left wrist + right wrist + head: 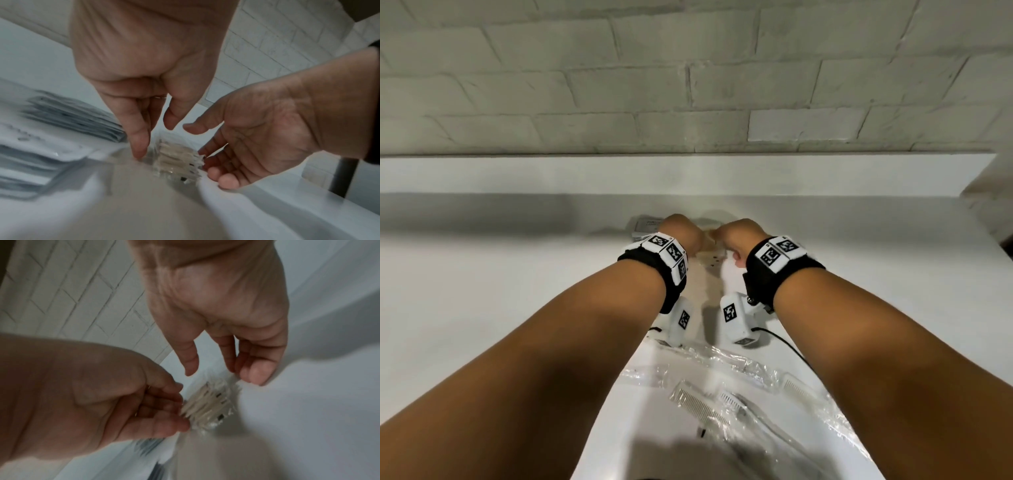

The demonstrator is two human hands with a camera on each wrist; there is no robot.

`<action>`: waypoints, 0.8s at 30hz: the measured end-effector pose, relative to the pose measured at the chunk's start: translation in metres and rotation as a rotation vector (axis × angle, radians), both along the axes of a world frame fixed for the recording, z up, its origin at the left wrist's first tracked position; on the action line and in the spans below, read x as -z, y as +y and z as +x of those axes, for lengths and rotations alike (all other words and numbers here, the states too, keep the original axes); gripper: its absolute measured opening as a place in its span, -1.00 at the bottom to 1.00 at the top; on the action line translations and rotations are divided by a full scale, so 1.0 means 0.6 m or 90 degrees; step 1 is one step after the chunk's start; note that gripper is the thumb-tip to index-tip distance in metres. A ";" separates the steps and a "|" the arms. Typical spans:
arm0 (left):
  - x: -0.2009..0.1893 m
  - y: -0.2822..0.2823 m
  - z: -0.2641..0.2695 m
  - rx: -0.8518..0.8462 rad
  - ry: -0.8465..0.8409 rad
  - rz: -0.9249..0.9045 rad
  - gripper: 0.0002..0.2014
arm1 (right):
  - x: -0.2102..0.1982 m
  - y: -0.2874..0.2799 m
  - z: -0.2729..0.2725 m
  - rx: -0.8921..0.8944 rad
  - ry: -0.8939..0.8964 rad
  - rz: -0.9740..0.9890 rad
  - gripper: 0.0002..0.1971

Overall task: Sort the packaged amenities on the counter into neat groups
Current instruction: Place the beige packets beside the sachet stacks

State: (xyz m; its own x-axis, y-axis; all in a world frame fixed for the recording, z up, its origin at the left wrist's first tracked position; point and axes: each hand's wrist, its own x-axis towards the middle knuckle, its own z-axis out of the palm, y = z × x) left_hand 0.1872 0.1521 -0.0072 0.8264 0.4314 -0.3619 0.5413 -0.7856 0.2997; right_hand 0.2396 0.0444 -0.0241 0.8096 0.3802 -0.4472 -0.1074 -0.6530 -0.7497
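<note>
- Grey-white flat sachet stacks [68,116] sit left on the white counter [517,291].
- Left hand [144,68], fingers relaxed and straight, touches the small stack of clear-wrapped beige packets [179,160] at counter's far centre.
- Right hand [263,129], open-fingered, cups its right edge.
- Best squeeze both sides evenly to square it; wrappers probably slippery.

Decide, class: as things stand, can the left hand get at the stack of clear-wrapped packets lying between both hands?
Probably yes. The left hand hangs right beside the stack of clear-wrapped packets, fingers pointing down, one fingertip at its edge. Nothing lies between them; the right hand flanks the far side only.
</note>
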 end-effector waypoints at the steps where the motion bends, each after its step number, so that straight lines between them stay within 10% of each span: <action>1: -0.006 -0.001 -0.005 0.021 -0.001 0.021 -0.79 | -0.006 -0.008 -0.001 -0.006 -0.006 0.000 -0.63; 9: -0.017 0.001 -0.097 0.099 -0.220 0.061 -0.70 | -0.030 -0.094 -0.058 -0.016 -0.009 0.000 -0.69; 16: 0.028 -0.012 -0.213 0.300 0.007 0.031 -0.66 | -0.040 -0.169 -0.167 -0.241 0.007 -0.113 -0.67; 24: 0.059 -0.063 -0.264 0.396 -0.040 0.111 -0.91 | -0.059 -0.198 -0.271 -0.369 -0.169 -0.355 -0.71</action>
